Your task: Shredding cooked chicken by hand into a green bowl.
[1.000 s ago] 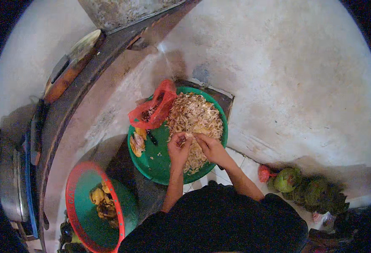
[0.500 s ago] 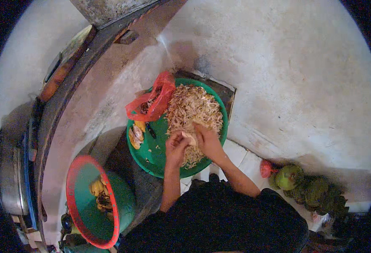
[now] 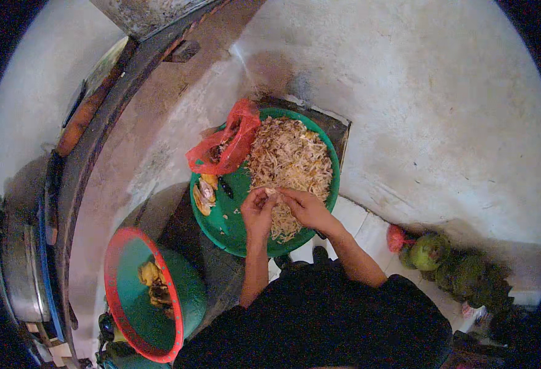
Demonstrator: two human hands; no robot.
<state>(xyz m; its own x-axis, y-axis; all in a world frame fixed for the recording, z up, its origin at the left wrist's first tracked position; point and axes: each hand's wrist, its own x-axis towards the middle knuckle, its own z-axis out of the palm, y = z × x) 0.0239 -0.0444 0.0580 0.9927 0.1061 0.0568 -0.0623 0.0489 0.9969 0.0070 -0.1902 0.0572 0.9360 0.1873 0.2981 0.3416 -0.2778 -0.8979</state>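
Green tray (image 3: 240, 237): round, set on a dark counter (image 3: 218, 277) whose corner shows past the tray's upper right edge.
Shredded pile (image 3: 289, 157): pale and brownish strands, heaped along the tray's right side from the upper edge toward the lower one.
Pale piece (image 3: 271, 192): small, between both hands' fingertips, above the near part of the pile.
Left hand (image 3: 257, 208): over the tray's lower middle, fingers curled, pinching the piece.
Right hand (image 3: 307, 208): reaching in over the lower right edge, thumb and fingers drawn narrow on the same piece.
Red bag (image 3: 236, 144): thin plastic, at the tray's upper left edge, dark bits inside.
Yellowish pieces (image 3: 203, 198): near the tray's left edge.
Black object (image 3: 225, 187): slim, just right of those pieces; its kind is unclear.
Basin (image 3: 112, 270): green with a red rim, yellow and dark chunks (image 3: 157, 289) inside.
Floor: round green fruit (image 3: 429, 252) by the wall, near a small red bundle (image 3: 395, 238).
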